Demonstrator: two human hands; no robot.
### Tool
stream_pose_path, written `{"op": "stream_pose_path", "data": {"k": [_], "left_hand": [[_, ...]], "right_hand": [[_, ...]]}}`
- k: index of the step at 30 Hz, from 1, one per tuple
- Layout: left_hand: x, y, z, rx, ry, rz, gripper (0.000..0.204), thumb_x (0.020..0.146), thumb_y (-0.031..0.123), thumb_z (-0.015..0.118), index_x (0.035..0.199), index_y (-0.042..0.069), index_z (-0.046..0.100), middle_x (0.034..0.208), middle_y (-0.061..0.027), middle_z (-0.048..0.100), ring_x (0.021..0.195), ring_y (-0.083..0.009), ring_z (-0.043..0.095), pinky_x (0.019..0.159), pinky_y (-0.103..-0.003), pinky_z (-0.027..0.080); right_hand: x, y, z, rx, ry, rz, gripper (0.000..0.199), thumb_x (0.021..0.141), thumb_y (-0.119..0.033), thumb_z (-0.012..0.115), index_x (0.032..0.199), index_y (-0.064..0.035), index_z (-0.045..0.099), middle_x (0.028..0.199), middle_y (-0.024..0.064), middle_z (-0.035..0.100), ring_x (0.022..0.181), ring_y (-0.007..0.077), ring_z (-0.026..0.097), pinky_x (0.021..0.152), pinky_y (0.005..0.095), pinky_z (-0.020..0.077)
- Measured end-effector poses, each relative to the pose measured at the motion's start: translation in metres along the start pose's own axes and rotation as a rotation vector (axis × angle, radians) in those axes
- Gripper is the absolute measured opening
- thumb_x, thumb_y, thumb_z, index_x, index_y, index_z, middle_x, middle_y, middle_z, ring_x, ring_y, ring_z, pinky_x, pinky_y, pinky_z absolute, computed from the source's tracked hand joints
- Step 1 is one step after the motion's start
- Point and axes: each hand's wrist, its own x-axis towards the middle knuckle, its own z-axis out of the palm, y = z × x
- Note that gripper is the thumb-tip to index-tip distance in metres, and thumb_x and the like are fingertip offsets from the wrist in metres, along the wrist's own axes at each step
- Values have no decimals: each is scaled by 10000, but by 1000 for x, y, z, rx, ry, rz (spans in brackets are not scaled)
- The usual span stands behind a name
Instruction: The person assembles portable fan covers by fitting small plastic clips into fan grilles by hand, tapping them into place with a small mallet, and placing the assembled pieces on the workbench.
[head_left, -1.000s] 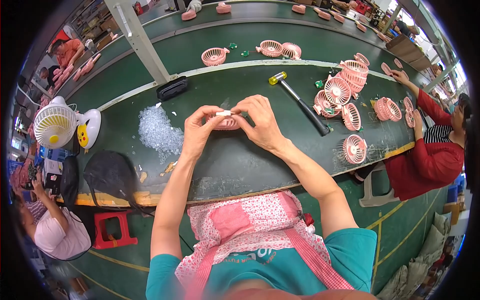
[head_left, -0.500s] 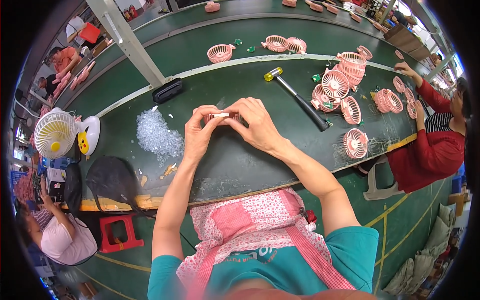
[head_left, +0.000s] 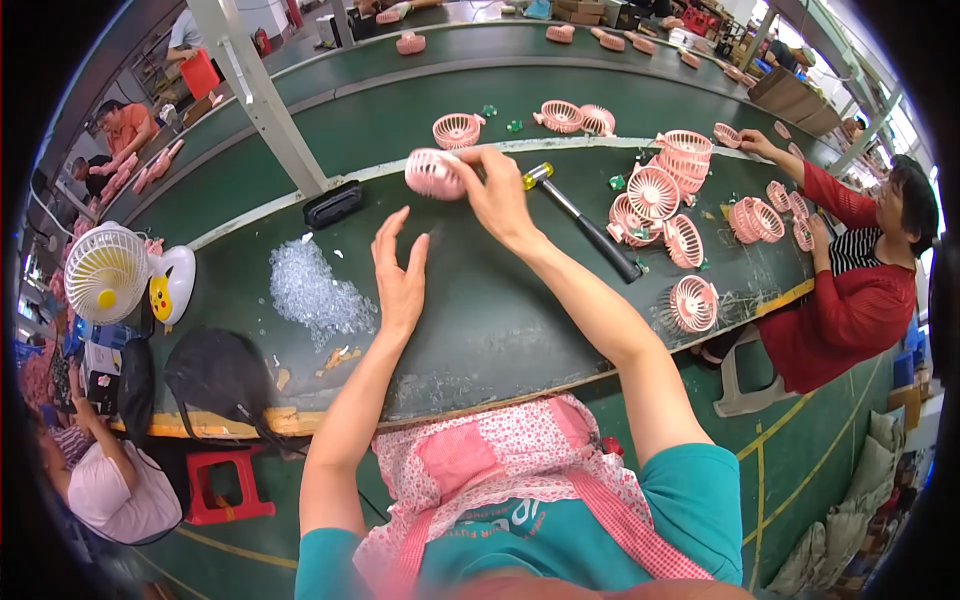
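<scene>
Right hand [head_left: 497, 190] grip clamps a pink fan grille [head_left: 435, 172]; left hand [head_left: 400, 275] hovers, fingers apart.

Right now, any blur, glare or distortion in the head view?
Head view: strong fisheye, the green table's edge bows and the corners go black; right hand and its pink fan part look slightly soft; daylight blows out the windows upper right; table evenly lit.

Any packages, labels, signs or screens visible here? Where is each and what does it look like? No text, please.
Cardboard boxes: far end of the line, top centre; brown, stacked.
Red container: top left, beside a standing person; boxy, plain red.
Brown carton: upper right, beside the belt.
No screens or signs can be made out.
</scene>
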Motion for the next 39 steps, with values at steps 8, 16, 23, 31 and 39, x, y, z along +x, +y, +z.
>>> {"op": "stream_pose_path", "data": {"k": [8, 16, 23, 31, 39], "left_hand": [[-4, -27, 11, -72, -126, -40, 385, 937, 75, 642, 1314, 54, 569, 1217, -131, 600, 1056, -248, 571, 885, -335, 495], [-4, -20, 18, -112, -136, 36, 404, 877, -17, 601, 1273, 55, 569, 1230, -163, 581, 1105, -353, 562, 965, -405, 474], [-11, 1, 6, 192, -181, 212, 814, 821, 70, 735, 1519, 74, 317, 1520, -165, 370, 1408, -376, 361, 1146, -478, 326], [-21, -16, 0, 511, -312, 390, 588, 804, 157, 729, 1333, 84, 484, 1306, -119, 538, 1365, -338, 402, 1145, -690, 154], [-18, -8, 3, 517, -369, 413, 313, 828, 98, 693, 1118, 74, 578, 1122, -107, 573, 1092, -294, 556, 998, -464, 425]], "right_hand": [[56, 103, 91, -387, -63, -151, 302, 848, -120, 682, 1114, 4, 613, 1072, 214, 648, 1051, 379, 621, 903, 492, 463], [70, 174, 27, -1168, -325, 141, 211, 857, -229, 650, 999, -112, 754, 1128, 105, 689, 1094, 314, 599, 935, 518, 410], [6, 28, 15, -967, -270, -423, 162, 868, -172, 608, 913, -66, 722, 955, 149, 688, 1017, 311, 592, 879, 499, 417], [-57, -41, -38, -335, -642, -111, 492, 800, -207, 780, 1228, -48, 597, 1284, 146, 551, 1196, 348, 499, 1021, 474, 368], [-81, 0, -36, -522, -617, -134, 218, 827, -118, 729, 1041, -79, 709, 1019, 89, 615, 1055, 325, 555, 997, 475, 390]]}}
